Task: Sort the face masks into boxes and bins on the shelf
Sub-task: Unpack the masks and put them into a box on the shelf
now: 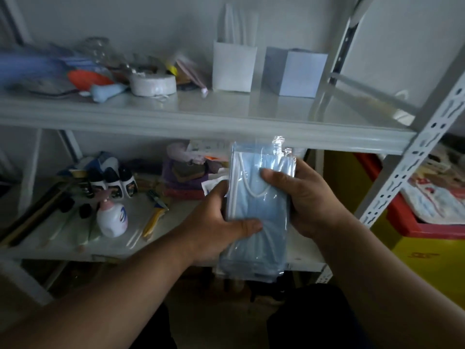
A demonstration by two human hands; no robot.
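Center frame, both hands grip a clear-wrapped pack of blue face masks in front of the white shelf. The left hand clasps its lower edge, thumb on top; the right hand pinches its upper side.

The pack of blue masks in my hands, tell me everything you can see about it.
The pack of blue masks is a flat stack of pale blue masks with white ear loops, sealed in clear, glossy plastic. It stands roughly upright in front of the shelf edge. The left hand grips its lower left side; the right hand grips its right edge, thumb on front.
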